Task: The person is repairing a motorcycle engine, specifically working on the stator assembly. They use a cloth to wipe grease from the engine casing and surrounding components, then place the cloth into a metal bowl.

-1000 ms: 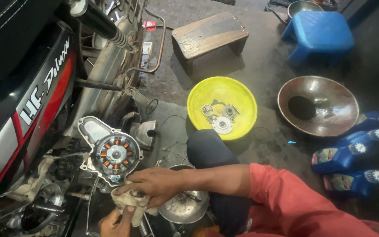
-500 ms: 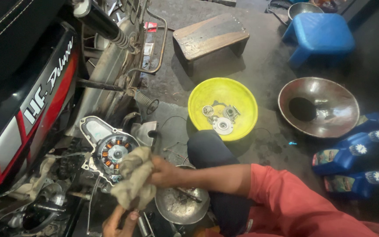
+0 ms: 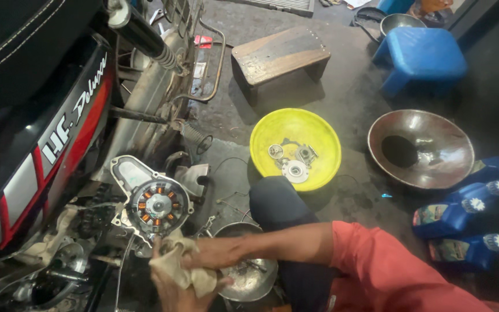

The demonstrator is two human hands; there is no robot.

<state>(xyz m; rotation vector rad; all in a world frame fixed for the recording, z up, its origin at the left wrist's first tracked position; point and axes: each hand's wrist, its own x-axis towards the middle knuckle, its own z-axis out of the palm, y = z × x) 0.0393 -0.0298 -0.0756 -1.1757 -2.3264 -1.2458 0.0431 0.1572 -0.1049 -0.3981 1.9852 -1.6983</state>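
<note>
Both hands meet low in the view, just below the stator on the motorbike. The left hand cups a dirty rag from beneath, and the right hand presses on the rag from above, its red sleeve running off to the right. A steel bowl lies just beside them. Farther off on the floor sit a yellow basin holding metal parts, a dark pan, blue bottles, a wooden stool and a blue stool.
</note>
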